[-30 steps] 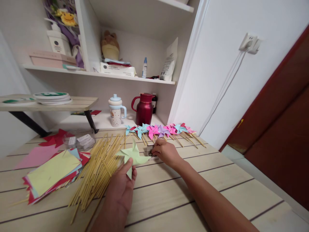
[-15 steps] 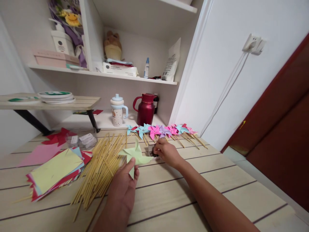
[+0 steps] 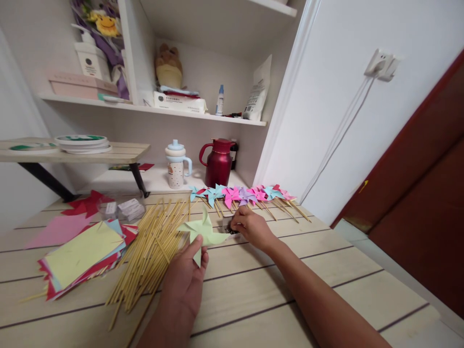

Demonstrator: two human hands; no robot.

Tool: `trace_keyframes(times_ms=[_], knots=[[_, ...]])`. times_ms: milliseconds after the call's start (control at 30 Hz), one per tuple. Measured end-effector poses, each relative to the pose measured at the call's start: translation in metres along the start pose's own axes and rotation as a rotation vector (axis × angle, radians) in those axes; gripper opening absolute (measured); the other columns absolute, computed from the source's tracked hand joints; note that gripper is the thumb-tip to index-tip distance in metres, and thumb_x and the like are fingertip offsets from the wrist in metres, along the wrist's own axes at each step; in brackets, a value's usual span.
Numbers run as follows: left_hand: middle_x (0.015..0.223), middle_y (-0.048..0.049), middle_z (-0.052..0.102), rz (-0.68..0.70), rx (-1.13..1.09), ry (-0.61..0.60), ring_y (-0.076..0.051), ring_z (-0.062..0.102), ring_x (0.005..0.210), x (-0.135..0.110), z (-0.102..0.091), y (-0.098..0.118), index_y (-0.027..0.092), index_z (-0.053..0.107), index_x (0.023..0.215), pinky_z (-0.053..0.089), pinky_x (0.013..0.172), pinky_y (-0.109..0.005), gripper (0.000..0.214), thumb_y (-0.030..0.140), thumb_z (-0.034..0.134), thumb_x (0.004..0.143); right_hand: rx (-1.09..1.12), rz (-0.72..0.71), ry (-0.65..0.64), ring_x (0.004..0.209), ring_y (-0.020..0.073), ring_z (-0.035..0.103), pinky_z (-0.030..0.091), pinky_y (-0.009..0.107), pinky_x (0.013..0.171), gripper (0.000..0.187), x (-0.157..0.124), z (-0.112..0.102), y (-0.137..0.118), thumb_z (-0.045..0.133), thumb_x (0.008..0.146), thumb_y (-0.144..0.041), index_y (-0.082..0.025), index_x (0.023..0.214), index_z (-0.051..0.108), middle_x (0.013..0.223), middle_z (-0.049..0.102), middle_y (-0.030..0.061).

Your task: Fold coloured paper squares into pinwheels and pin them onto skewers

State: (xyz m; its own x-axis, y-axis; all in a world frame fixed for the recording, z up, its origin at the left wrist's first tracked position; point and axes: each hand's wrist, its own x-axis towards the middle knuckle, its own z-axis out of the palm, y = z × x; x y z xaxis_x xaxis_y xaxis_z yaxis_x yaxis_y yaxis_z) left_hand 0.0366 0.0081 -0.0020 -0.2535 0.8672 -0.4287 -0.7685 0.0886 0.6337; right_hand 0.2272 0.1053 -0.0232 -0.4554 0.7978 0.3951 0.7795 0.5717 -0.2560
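Observation:
A pale green paper pinwheel [image 3: 205, 231] is pinched between the thumb and fingers of my left hand [image 3: 189, 265], held above the table. My right hand [image 3: 253, 227] reaches into a small clear box [image 3: 226, 223] of tiny dark pieces, its fingertips pressed together; whatever they grip is hidden. Just behind that box lies a row of finished pinwheels on sticks [image 3: 247, 195] in pink, blue and purple. Thin wooden sticks [image 3: 148, 256] are heaped to the left of my left hand.
Coloured paper sheets [image 3: 81, 251] are stacked at the left, near a clear container with white packets [image 3: 131, 210]. A red jug [image 3: 219, 163] and a handled cup [image 3: 176, 166] stand at the back. A small raised stand [image 3: 134, 151] holds white rolls.
Hardly anything differs. The view has shifted very slightly, while my left hand keeps the pinwheel and my right fingers stay in the small box.

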Motion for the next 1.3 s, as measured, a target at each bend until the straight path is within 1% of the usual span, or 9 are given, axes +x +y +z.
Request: trace_keyframes(times_ms=[200, 300, 433, 567, 833, 1000, 1100, 1200, 1300], knots=[[0.092, -0.0004, 0.068, 0.000, -0.007, -0.001, -0.003, 0.060, 0.061, -0.001, 0.000, 0.000, 0.017, 0.068, 0.084, 0.051, 0.053, -0.012, 0.018, 0.000, 0.065, 0.080, -0.029, -0.095, -0.054, 0.076, 0.0133, 0.056, 0.036, 0.023, 0.063, 0.022, 0.000, 0.000, -0.003, 0.060, 0.081, -0.007, -0.024, 0.079, 0.075, 0.093, 0.062, 0.0016], [0.092, -0.0013, 0.069, -0.001, -0.001, 0.002, -0.004, 0.060, 0.062, -0.002, 0.001, 0.000, 0.017, 0.068, 0.086, 0.051, 0.052, -0.012, 0.018, 0.001, 0.065, 0.081, -0.044, -0.141, -0.096, 0.075, 0.0133, 0.056, 0.033, 0.023, 0.060, 0.025, 0.002, 0.000, -0.004, 0.062, 0.078, -0.005, -0.026, 0.083, 0.076, 0.093, 0.062, 0.0008], [0.090, -0.0009, 0.069, -0.008, -0.003, -0.001, -0.003, 0.060, 0.061, -0.003, 0.001, 0.001, 0.017, 0.069, 0.084, 0.051, 0.052, -0.013, 0.017, 0.001, 0.066, 0.080, -0.056, -0.147, -0.112, 0.075, 0.0142, 0.054, 0.030, 0.024, 0.059, 0.024, 0.005, 0.002, -0.003, 0.062, 0.078, -0.006, -0.026, 0.081, 0.075, 0.092, 0.062, 0.0011], [0.089, -0.0004, 0.068, -0.020, -0.015, 0.002, -0.003, 0.060, 0.061, -0.002, 0.001, 0.002, 0.017, 0.069, 0.084, 0.051, 0.052, -0.013, 0.017, 0.000, 0.065, 0.081, -0.018, -0.118, -0.097, 0.072, 0.0133, 0.055, 0.032, 0.023, 0.061, 0.023, 0.006, 0.006, -0.002, 0.060, 0.079, -0.006, -0.024, 0.080, 0.074, 0.090, 0.062, 0.0013], [0.090, -0.0002, 0.067, -0.019, -0.015, -0.016, -0.003, 0.059, 0.061, -0.003, 0.001, 0.001, 0.016, 0.067, 0.084, 0.051, 0.053, -0.013, 0.016, 0.001, 0.065, 0.081, 0.163, -0.020, -0.032, 0.080, 0.0149, 0.059, 0.042, 0.025, 0.072, 0.017, 0.004, 0.011, 0.003, 0.058, 0.085, -0.010, -0.021, 0.083, 0.071, 0.095, 0.062, 0.0035], [0.092, -0.0007, 0.067, -0.023, -0.006, -0.020, -0.003, 0.060, 0.061, -0.002, 0.001, 0.002, 0.016, 0.067, 0.082, 0.051, 0.053, -0.013, 0.015, 0.001, 0.066, 0.080, 0.308, 0.039, -0.008, 0.081, 0.0161, 0.060, 0.045, 0.026, 0.074, 0.014, 0.005, 0.005, 0.005, 0.059, 0.084, -0.013, -0.019, 0.078, 0.069, 0.086, 0.065, 0.0036], [0.099, -0.0013, 0.067, -0.020, -0.009, -0.027, -0.003, 0.059, 0.063, -0.003, 0.001, 0.001, 0.016, 0.068, 0.085, 0.051, 0.053, -0.013, 0.016, 0.001, 0.065, 0.081, 0.380, 0.087, 0.031, 0.080, 0.0166, 0.061, 0.046, 0.026, 0.071, 0.014, 0.003, -0.001, 0.006, 0.057, 0.086, -0.017, -0.018, 0.078, 0.068, 0.084, 0.067, 0.0041], [0.103, -0.0014, 0.067, -0.009, -0.008, -0.038, -0.003, 0.059, 0.064, -0.003, 0.001, 0.001, 0.018, 0.068, 0.087, 0.051, 0.053, -0.013, 0.019, 0.000, 0.065, 0.081, 0.404, 0.145, 0.088, 0.078, 0.0164, 0.061, 0.046, 0.026, 0.070, 0.015, 0.001, -0.006, 0.009, 0.056, 0.087, -0.023, -0.018, 0.079, 0.067, 0.085, 0.067, 0.0039], [0.099, -0.0010, 0.067, 0.005, -0.006, -0.039, -0.003, 0.060, 0.063, -0.003, 0.001, 0.002, 0.018, 0.068, 0.086, 0.051, 0.053, -0.014, 0.018, 0.001, 0.065, 0.081, 0.382, 0.201, 0.145, 0.077, 0.0169, 0.059, 0.044, 0.027, 0.069, 0.017, -0.001, -0.010, 0.009, 0.054, 0.087, -0.026, -0.019, 0.076, 0.064, 0.081, 0.065, 0.0027]])
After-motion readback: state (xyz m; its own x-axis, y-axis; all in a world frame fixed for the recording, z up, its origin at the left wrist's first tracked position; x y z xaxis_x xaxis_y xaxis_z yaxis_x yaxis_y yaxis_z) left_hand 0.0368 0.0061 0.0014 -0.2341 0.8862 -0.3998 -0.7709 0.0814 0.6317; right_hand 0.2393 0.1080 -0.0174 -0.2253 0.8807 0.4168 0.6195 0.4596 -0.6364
